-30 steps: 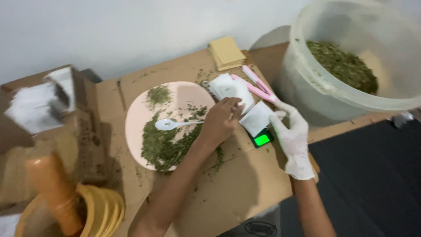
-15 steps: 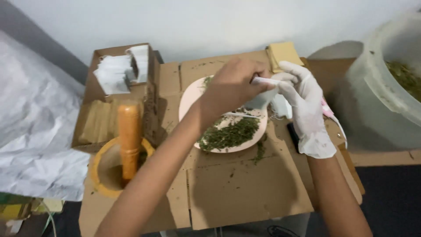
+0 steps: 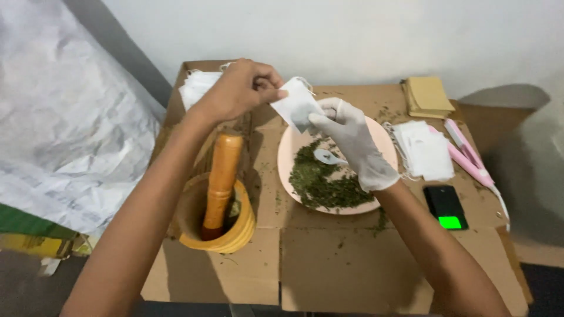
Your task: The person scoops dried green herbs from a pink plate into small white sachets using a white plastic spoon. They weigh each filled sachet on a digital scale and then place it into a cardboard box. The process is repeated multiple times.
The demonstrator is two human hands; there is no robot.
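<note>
A cardboard-covered table [image 3: 352, 270] holds a pink plate [image 3: 385, 155] of dried green herbs [image 3: 323, 185]. Above it, the bare left hand [image 3: 238, 88] and gloved right hand [image 3: 352, 138] both pinch a small white filter bag [image 3: 295, 105].

Mortar [image 3: 217, 220] left of plate [image 3: 385, 152]; scale [image 3: 446, 206] right.

Light is soft, fairly even, a bit dim w/ a warm cast. Wall [image 3: 364, 41] is lit brightest at top centre; a dark shadow falls at right edge. Sharp enough mid-frame (dried leaves [image 3: 320, 182] read clearly); forearms at bottom go soft. No glare except scale's green display [image 3: 450, 222].
</note>
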